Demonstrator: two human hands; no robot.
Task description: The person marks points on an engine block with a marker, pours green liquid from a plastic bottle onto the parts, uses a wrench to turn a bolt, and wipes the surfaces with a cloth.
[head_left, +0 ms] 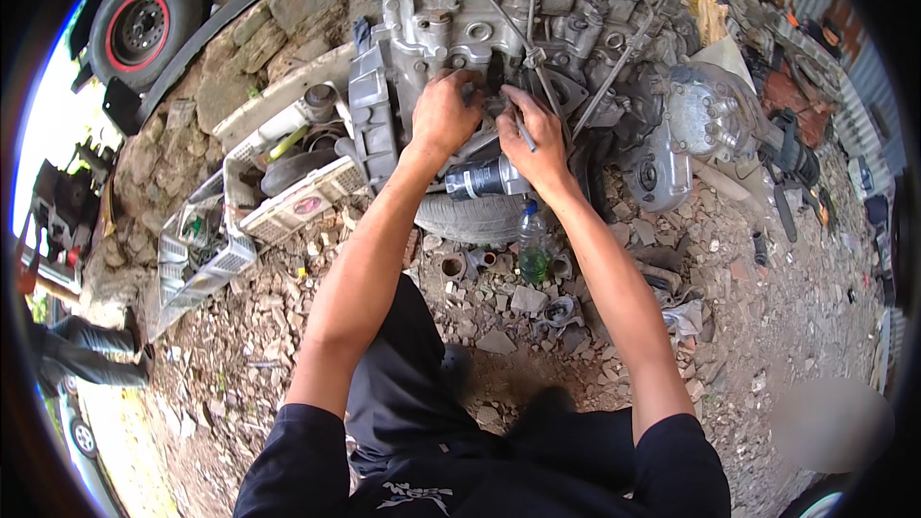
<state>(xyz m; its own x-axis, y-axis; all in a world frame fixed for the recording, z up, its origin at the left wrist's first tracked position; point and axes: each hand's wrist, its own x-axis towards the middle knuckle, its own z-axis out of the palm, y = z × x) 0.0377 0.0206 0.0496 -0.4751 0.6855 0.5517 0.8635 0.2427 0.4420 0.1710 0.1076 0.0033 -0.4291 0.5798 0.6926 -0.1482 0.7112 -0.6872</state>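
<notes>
A large grey metal engine (451, 14) fills the area in front of me, and both of my hands are at its near side. My left hand (445, 115) is closed against the engine, its fingertips around a small dark piece that I cannot make out. Close beside it, my right hand (537, 142) is closed, with a thin grey metal rod (525, 132) sticking out between the fingers toward me. A dark cylindrical oil filter (480, 178) lies just below my hands. Under the engine shows a tyre (470, 219).
White plastic crates (302, 197) with parts stand at the left by a stone wall (216, 86). A bottle with green liquid (532, 245) stands on the rubble near the tyre. At right are a round metal housing (705, 110) and scattered parts. A person's legs (91, 350) show far left.
</notes>
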